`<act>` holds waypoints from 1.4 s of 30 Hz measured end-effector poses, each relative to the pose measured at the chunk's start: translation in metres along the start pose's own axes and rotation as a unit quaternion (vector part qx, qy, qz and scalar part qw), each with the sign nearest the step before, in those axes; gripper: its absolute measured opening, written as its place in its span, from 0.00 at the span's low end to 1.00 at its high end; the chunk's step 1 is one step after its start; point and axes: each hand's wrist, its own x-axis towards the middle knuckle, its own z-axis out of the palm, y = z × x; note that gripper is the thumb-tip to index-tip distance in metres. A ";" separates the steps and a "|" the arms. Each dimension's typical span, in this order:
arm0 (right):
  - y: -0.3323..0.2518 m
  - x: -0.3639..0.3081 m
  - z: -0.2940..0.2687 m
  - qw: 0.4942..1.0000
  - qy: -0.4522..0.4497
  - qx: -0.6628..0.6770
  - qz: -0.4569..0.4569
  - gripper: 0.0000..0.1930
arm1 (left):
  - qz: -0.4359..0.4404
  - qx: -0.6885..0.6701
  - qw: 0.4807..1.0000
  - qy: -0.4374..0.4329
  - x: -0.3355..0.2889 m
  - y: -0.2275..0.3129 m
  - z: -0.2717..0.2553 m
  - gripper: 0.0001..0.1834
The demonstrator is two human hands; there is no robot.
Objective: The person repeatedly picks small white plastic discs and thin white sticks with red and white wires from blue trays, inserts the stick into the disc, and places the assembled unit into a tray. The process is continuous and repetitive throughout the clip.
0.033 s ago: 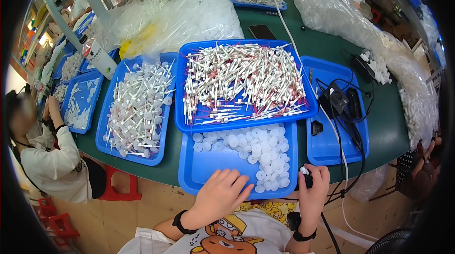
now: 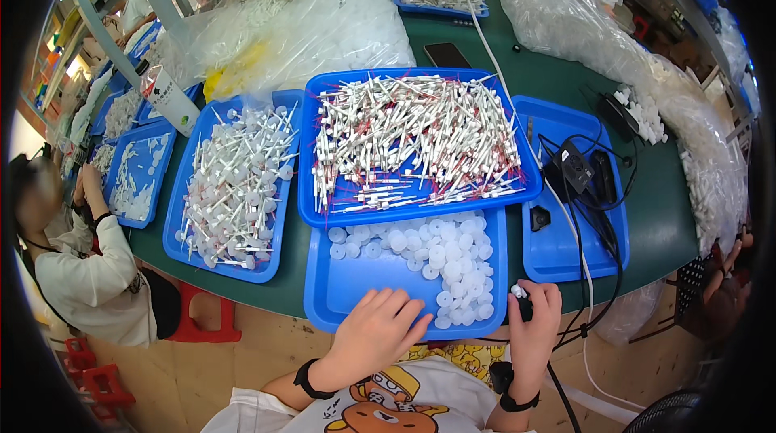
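Note:
My left hand (image 2: 381, 326) reaches over the front edge of a blue tray (image 2: 339, 279), its fingers extended and holding nothing. Pale translucent round discs (image 2: 462, 265) lie in that tray, mostly toward its right side. Just off the tray's right front corner, my right hand (image 2: 540, 328) is closed around a small black object (image 2: 526, 306) with a white piece at its top; its exact kind is unclear. Another blue tray (image 2: 420, 216) rests over the back of the disc tray. It is heaped with thin white sticks (image 2: 416, 138) that have pink-red strands.
To the left, a blue tray (image 2: 173, 227) holds white sticks fitted with discs. A blue tray (image 2: 558, 259) at right carries black cables and a black power box (image 2: 572, 168). Big plastic bags (image 2: 347, 25) and a phone (image 2: 447, 54) lie behind. A person (image 2: 89, 271) sits at left.

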 end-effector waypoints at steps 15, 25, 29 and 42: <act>0.022 0.002 0.051 0.968 0.198 0.132 -0.074 0.07 | -0.130 -0.131 0.979 -0.086 0.016 0.005 -0.007 0.13; 0.024 0.001 0.048 0.975 0.175 0.088 -0.107 0.11 | -0.060 -0.156 0.984 -0.057 0.021 -0.005 0.011 0.16; 0.030 0.004 0.056 0.968 0.192 0.085 -0.138 0.11 | -0.079 -0.174 0.981 -0.045 0.019 -0.001 0.009 0.16; 0.026 0.003 0.059 0.960 0.221 0.102 -0.137 0.08 | -0.118 -0.140 0.983 -0.016 0.012 0.013 -0.002 0.14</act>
